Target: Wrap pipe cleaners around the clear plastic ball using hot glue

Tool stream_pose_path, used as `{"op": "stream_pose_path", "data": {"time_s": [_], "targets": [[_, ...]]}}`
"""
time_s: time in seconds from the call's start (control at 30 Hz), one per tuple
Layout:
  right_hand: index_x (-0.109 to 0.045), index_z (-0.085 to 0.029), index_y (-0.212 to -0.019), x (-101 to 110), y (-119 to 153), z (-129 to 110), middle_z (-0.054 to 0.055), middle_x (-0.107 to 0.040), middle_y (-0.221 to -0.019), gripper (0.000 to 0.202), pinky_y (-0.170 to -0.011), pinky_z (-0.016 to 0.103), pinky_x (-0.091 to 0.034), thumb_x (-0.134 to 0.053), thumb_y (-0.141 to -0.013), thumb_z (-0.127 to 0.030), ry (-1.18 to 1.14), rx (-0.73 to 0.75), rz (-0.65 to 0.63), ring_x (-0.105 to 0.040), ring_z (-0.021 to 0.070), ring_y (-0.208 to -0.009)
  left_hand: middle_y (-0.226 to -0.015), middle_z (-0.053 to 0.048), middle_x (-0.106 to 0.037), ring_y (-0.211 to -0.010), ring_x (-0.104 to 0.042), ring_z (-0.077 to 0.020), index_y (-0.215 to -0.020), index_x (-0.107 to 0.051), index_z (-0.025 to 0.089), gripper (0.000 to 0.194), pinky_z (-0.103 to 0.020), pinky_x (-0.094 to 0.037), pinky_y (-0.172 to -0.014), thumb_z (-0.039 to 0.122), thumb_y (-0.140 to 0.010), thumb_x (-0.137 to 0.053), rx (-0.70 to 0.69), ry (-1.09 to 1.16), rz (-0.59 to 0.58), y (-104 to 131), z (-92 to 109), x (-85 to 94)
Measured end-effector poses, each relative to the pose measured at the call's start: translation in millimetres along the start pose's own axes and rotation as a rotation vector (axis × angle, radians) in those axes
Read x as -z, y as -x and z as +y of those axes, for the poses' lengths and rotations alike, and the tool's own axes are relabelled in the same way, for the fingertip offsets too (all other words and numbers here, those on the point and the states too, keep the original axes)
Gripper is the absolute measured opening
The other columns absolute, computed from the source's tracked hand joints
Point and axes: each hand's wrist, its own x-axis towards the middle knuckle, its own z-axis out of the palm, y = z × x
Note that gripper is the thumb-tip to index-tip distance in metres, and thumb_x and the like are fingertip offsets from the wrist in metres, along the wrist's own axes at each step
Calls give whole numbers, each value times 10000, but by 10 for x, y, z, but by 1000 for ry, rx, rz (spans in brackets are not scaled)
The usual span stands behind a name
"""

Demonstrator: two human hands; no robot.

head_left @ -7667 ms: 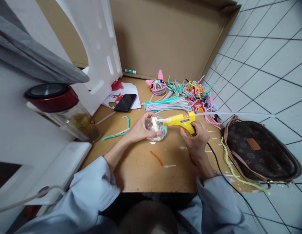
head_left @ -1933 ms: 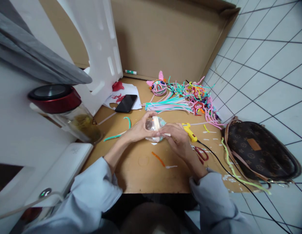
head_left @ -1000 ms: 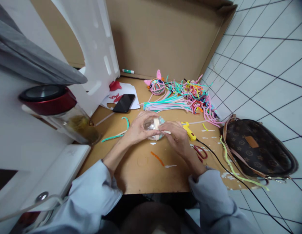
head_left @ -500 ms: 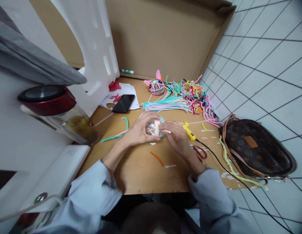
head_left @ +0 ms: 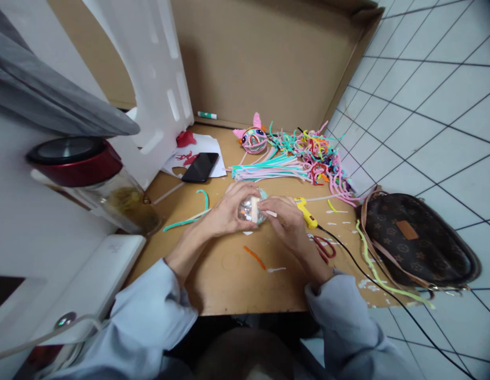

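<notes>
My left hand (head_left: 229, 211) curls around a clear plastic ball (head_left: 245, 211), thumb below and fingers over the top. A pale cream pipe cleaner (head_left: 255, 209) lies across the ball's surface, and some teal (head_left: 262, 194) shows at its far right side. With fingertips pinched, my right hand (head_left: 287, 215) presses the pipe cleaner against the ball; a short pale end sticks out past the fingers. Just right of that hand lies a yellow glue gun (head_left: 307, 214), with red-handled scissors (head_left: 324, 248) below it.
A pink decorated ball (head_left: 254, 140) with ears sits behind, beside bundled pipe cleaners (head_left: 268, 170) and a tangled heap. A phone (head_left: 201, 167) lies on paper. At left stands a glass bottle (head_left: 128, 206); at right, a brown handbag (head_left: 419, 237). The glue gun's black cord crosses the right side.
The ball has shifted very slightly to the right in my left hand. My right hand keeps its pinch in nearly the same place.
</notes>
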Motion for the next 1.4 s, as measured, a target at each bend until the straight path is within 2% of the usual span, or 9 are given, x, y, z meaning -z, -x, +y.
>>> {"op": "stream_pose_path", "data": {"time_s": [0.27,0.93,1.13,1.4], "targets": [[-670,-250,-1000,-19,7,15,32,-782,-1012,153,-854,360,-504,-545,-971,-167,-7,10,24,-717,183,-982,-1344,-134,-574,-1300,-522,-319,-1247,-519,228,692,-508,-419,-1113,331,-659,-868,28,-21,20,10,-18,-19],[-683,-254,-1012,-19,18,18,38,-782,-1042,174,-885,374,-517,-530,-976,-180,-21,-9,16,-713,185,-1020,-1329,-153,-578,-1321,-504,-326,-1213,-559,213,617,-524,-409,-1117,349,-686,-851,9,-20,1,-8,-20,-11],[-688,-259,-1011,-17,2,13,36,-784,-1006,165,-863,372,-526,-534,-981,-209,-10,-33,25,-723,188,-986,-1315,-152,-584,-1327,-496,-326,-1213,-553,211,605,-526,-383,-1136,432,-723,-831,-18,-21,-8,1,-51,-13],[-685,-258,-1007,-31,21,38,32,-779,-1017,155,-880,365,-523,-539,-980,-212,-21,-41,21,-718,183,-994,-1412,-188,-466,-1380,-454,-352,-1214,-537,217,680,-535,-378,-1149,465,-671,-864,56,46,-28,14,-60,-42]]}}
